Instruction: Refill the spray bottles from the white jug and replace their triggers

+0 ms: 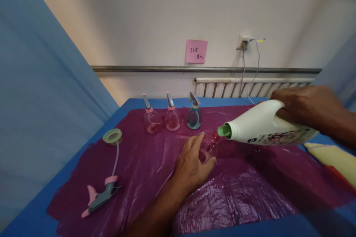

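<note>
Head view: the left hand (190, 161) is curled around the side of a clear bottle (205, 152), thumb on the near side and fingers on the far side, and the bottle tilts to the right over a purple plastic sheet (150, 163). The right hand (292, 102) is closed around the handle of a cream jug (256, 124), which is held almost level above the sheet—its green spout (224, 131) comes right beside the bottle's red neck (215, 136), though whether the two touch I cannot tell. Farther back stand three spray bottles in a row: a left pink-collared one (151, 122), a middle pink-collared one (172, 119) and a teal one (194, 118) with a grey trigger head. On the left lies a loose sprayer head (103, 194), grey and pink, its thin tube reaching to a pale green cap (112, 136). The sheet is spread over a blue table surface (36, 207), with something yellow (333, 155) at its right edge. On the wall behind—above a metal rail (144, 69)—are a pink note (196, 51) with handwriting and a socket (243, 42) with cables plugged in.
</note>
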A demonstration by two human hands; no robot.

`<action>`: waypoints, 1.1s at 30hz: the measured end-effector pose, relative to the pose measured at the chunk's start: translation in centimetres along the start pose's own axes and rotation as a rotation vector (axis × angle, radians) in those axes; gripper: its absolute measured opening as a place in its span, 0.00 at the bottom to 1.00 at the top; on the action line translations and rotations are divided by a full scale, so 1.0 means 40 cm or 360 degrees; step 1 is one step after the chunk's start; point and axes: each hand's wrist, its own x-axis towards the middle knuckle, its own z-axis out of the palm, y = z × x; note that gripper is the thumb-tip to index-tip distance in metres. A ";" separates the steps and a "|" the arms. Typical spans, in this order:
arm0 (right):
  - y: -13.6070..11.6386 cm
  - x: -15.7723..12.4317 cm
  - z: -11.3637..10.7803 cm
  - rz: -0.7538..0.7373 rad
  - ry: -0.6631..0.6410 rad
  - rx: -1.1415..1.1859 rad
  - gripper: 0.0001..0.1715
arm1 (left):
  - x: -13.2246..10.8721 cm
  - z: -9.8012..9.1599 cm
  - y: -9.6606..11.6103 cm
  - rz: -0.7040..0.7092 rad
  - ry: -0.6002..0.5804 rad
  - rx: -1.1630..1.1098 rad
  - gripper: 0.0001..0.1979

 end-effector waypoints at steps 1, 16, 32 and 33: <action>-0.002 0.002 -0.007 -0.0002 -0.0013 0.0006 0.15 | 0.000 0.000 0.000 -0.0003 0.0001 0.0002 0.44; 0.008 0.006 -0.037 -0.0092 -0.0009 0.0019 0.11 | -0.001 -0.001 0.001 0.0036 0.0014 0.0020 0.43; 0.004 0.015 -0.066 -0.0113 -0.0087 -0.0048 0.07 | -0.001 -0.003 0.003 0.0054 0.0012 0.0011 0.43; 0.003 0.015 -0.069 -0.0113 -0.0087 -0.0050 0.06 | -0.001 -0.003 0.004 0.0052 0.0012 0.0014 0.43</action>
